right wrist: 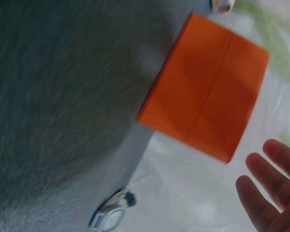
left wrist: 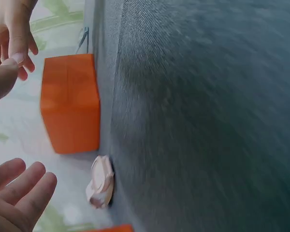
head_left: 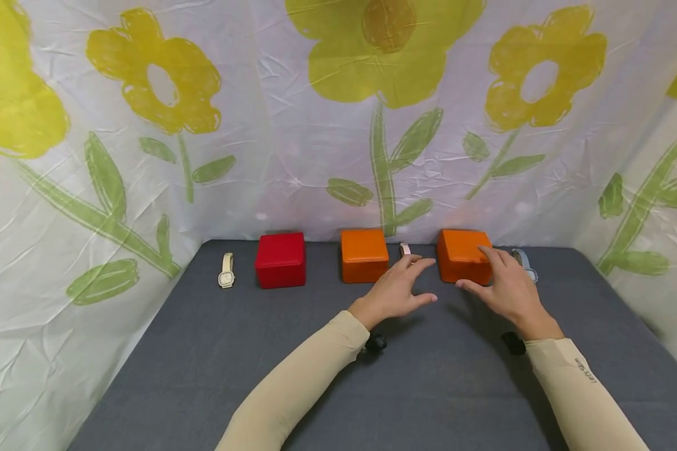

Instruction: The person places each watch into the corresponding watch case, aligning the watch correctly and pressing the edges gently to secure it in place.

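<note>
Basically L hand [head_left: 395,289] is wide, fingers spread, nr pink watch [head_left: 405,249] that's btwn middle orange box [head_left: 364,257] & right orange box [head_left: 460,252]; R hand [head_left: 510,289] also wide, just by the latter, can't tell if touching. Blue watch [head_left: 521,258] lies just R of that box, w/ red box [head_left: 281,260] then cream watch [head_left: 226,271] further L, all on dk grey table [head_left: 203,376].
</note>
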{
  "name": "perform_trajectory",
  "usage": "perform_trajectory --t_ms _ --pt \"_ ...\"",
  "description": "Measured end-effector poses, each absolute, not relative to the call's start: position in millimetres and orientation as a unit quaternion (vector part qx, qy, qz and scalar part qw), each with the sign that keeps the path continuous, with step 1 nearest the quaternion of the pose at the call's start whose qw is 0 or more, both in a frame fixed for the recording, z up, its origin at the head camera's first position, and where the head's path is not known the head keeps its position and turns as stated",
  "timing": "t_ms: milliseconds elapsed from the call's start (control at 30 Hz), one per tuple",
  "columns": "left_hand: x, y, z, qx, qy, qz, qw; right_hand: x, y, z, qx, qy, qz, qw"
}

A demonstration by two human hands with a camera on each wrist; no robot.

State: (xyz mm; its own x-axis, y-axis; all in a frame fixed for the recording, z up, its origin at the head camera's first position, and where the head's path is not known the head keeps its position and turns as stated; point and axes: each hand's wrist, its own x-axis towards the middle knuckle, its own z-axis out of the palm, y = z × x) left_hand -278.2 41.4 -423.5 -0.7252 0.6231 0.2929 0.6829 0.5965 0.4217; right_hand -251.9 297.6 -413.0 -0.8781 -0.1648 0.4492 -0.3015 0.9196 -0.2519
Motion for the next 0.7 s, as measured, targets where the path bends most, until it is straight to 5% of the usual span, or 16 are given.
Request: perform_trajectory --t_ms 700 --pt "-309.8 106.3 -430.5 -0.28 -0.913 -0.296 -0.011 -286.2 327.7 -417.4 0.056 -0.94 0.332 0.06"
